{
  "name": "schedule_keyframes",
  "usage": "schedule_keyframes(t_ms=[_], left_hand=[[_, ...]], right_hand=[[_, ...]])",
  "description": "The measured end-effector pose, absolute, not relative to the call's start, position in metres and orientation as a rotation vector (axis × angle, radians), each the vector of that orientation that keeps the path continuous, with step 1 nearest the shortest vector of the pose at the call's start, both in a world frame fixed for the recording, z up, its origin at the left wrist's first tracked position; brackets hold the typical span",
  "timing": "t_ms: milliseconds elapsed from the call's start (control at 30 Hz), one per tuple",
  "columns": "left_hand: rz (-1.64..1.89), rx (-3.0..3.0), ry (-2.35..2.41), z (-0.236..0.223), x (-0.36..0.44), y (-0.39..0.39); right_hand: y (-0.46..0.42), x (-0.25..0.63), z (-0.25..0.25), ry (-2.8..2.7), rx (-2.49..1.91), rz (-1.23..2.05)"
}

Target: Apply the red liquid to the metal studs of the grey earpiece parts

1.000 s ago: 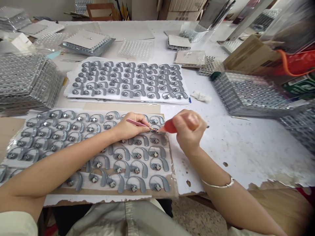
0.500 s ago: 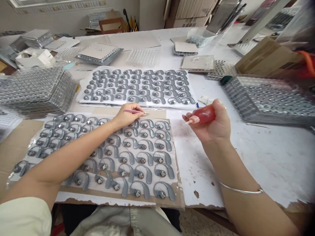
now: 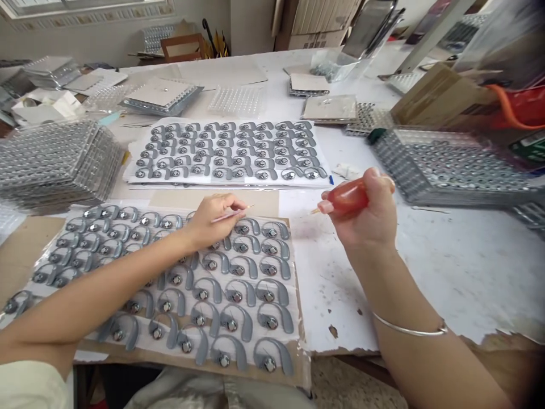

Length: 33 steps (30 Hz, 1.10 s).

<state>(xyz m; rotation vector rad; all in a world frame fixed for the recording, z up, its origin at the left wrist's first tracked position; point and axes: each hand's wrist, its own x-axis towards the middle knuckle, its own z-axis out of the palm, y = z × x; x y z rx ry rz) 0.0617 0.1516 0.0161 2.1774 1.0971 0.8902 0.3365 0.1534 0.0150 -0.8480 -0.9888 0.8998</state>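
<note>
My left hand (image 3: 213,218) pinches pink tweezers (image 3: 232,214), their tip pointing right over the top rows of the near sheet. That near sheet (image 3: 298,295) lies on cardboard and carries several rows of grey hook-shaped parts (image 3: 238,292), each with a small metal piece. My right hand (image 3: 370,213) is raised above the white table, to the right of the sheet, and grips a small red squeeze bottle (image 3: 347,197) with its nozzle pointing left. A silver bangle (image 3: 409,329) sits on that wrist.
A second sheet of the same grey parts (image 3: 230,150) lies farther back. Stacks of clear blister trays stand at the left (image 3: 55,159) and right (image 3: 451,167). Cardboard boxes (image 3: 438,96) and more trays crowd the back. The table's front edge (image 3: 340,346) is chipped.
My right hand lifted the red bottle off the sheet and moved right and up. My left hand drew back from the part, tweezers still pinched. The view shifted slightly.
</note>
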Motion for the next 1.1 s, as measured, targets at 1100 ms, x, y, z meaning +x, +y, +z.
schedule_keyframes(t_ms=[1100], left_hand=[[0.992,3.189,0.583,-0.004,0.095,0.100]], right_hand=[[0.112,0.284,0.015,-1.625,-0.947,0.307]])
